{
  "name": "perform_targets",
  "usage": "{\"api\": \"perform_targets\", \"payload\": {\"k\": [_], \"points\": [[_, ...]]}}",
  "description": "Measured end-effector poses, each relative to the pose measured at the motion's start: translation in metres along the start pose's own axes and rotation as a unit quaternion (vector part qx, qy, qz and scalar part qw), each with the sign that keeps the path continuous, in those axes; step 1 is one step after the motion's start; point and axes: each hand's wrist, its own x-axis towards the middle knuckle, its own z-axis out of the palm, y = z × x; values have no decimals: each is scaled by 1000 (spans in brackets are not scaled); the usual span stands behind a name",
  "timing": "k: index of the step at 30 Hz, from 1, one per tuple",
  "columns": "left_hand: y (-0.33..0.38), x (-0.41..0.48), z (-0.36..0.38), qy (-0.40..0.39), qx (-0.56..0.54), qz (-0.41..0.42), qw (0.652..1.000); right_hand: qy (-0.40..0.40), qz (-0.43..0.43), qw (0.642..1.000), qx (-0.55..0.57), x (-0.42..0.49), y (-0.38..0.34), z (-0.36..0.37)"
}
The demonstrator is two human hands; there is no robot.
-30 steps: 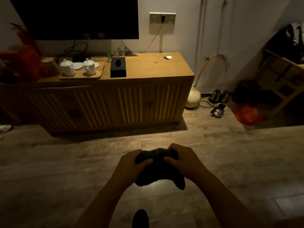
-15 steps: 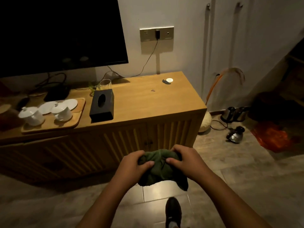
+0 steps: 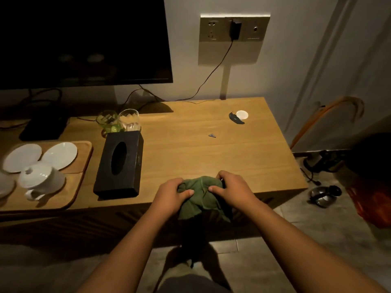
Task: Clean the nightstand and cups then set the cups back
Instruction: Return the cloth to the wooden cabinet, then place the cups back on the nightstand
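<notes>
Nightstand [image 3: 190,155], dim rm | tissue box [image 3: 131,166], tray [image 3: 73,176], cup [image 3: 42,180] | cloth [image 3: 201,194] @ front edge

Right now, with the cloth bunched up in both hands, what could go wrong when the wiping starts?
A wide sweep might tip the two glasses standing behind the tissue box. Wiping rightward could push the small scrap and the white disc off the nightstand onto the floor. The green cloth, bunched in the left hand and right hand, may smear rather than wipe.
</notes>
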Motion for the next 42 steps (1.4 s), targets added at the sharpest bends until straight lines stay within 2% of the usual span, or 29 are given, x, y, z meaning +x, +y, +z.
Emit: {"api": "perform_targets", "payload": {"k": [6,9,16,21,24,27,29,32,36,39,40,42], "points": [[-34,119,-5,-86,17,-28,996,-17,87,996,-2,103,9,23],[-45,149,-1,-98,38,-38,994,-4,100,995,-23,130,15,31],[-62,180,6,-125,177,-63,974,9,104,990,-97,150,32,51],[-54,182,4,-99,250,-79,960,38,109,989,-90,145,36,49],[-39,180,-1,-47,284,-44,957,35,134,988,-61,129,40,39],[-11,181,3,-27,195,32,980,42,165,985,-32,103,47,23],[14,183,16,-59,156,108,980,49,196,979,-12,79,56,12],[55,177,46,-142,174,215,950,91,246,965,27,29,70,-5],[115,139,101,-257,223,330,881,186,332,922,65,-62,87,-20],[155,75,146,-317,239,427,813,269,410,865,107,-150,96,-16],[169,38,167,-332,247,464,783,307,440,835,120,-195,99,-8],[184,-7,189,-353,253,493,754,344,467,805,128,-244,101,4]]}}
